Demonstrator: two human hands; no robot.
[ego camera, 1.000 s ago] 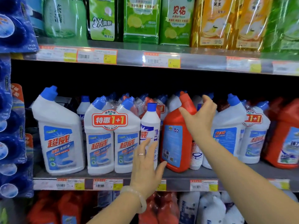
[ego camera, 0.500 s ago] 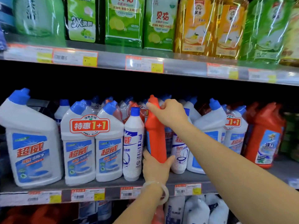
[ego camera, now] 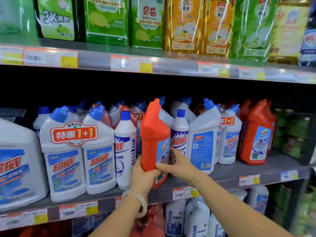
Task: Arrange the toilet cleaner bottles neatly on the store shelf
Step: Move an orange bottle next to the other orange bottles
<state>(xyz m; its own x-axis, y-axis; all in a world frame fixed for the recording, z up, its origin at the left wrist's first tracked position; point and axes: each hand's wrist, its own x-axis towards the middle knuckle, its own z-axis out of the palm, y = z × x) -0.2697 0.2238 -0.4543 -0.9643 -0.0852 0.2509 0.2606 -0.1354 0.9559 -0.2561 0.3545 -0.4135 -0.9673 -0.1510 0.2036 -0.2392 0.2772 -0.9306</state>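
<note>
The shelf [ego camera: 239, 170] is crowded with white bottles [ego camera: 65, 156]; more red bottles [ego camera: 256, 134] stand at its right end. At the front edge, a red bottle [ego camera: 154, 134] stands upright between a slim white bottle [ego camera: 124, 151] and another [ego camera: 179, 132]. The left hand [ego camera: 143, 177] wraps its base; the right hand [ego camera: 177, 163] grips its labelled side. A bangle [ego camera: 140, 202] circles the left wrist.

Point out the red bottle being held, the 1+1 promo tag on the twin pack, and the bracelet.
red bottle [ego camera: 152, 134]: head view, plain red shoulder.
1+1 promo tag [ego camera: 74, 133]: head view, middle of the tag.
bracelet [ego camera: 143, 205]: head view, band on the left wrist.
</note>
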